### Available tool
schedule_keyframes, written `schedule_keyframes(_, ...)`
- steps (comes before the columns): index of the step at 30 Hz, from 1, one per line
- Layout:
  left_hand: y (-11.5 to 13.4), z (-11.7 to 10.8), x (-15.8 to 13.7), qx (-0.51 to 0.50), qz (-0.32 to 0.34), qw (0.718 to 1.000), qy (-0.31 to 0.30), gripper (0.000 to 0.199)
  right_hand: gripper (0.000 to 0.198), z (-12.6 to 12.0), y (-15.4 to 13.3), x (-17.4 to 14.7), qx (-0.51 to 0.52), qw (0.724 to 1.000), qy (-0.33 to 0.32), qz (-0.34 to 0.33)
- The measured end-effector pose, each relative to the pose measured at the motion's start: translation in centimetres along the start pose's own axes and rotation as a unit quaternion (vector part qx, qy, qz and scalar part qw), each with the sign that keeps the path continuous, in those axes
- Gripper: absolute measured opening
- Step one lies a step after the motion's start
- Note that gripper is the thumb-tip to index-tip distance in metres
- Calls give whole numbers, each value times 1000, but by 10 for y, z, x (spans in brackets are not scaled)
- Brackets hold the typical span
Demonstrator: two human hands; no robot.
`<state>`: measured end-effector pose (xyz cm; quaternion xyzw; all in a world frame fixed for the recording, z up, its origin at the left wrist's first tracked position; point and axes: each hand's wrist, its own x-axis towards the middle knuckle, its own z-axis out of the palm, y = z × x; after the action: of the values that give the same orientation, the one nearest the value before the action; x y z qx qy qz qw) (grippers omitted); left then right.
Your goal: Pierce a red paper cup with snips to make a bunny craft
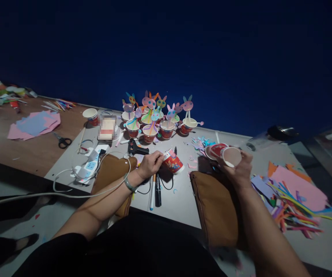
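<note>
My left hand (152, 164) pinches the rim of a red printed paper cup (174, 161), which lies tilted over the middle of the table. On the right, my right hand (239, 169) is wrapped around red and white paper cups (231, 157), one tipped with its round pale end toward me. How many cups it holds is hard to make out. Behind both hands stand several paper cups with paper rabbit figures (167, 129) on stalks. A black glue gun (137, 148) lies just beyond my left wrist, and markers (158, 190) lie near the table's front edge.
Two brown cushions (214, 207) lie under my forearms. A white power strip (91, 165) and its cable sit at left, with scissors (63, 141) and coloured paper (35, 125) beyond. Pipe cleaners (295, 215) and a clear bottle (269, 136) are at right. A person's foot (24, 242) shows lower left.
</note>
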<state>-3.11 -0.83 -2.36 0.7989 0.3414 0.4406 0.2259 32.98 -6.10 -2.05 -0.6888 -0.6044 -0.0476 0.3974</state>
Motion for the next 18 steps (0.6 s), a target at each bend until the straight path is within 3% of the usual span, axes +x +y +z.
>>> schedule_keyframes(4,0,-1,1,-5,-8,1000,-3,24,71,7,-1,8,-3,991,-99,-95)
schedule_keyframes(6,1,-2,2,-8,-14,1000,-6,24,69,11,1,10,-18,987,-118,-107)
schedule_keyframes(18,2,-4,4,-22,-13,1000,3,22,69,10,19,31,-106,987,-87,86)
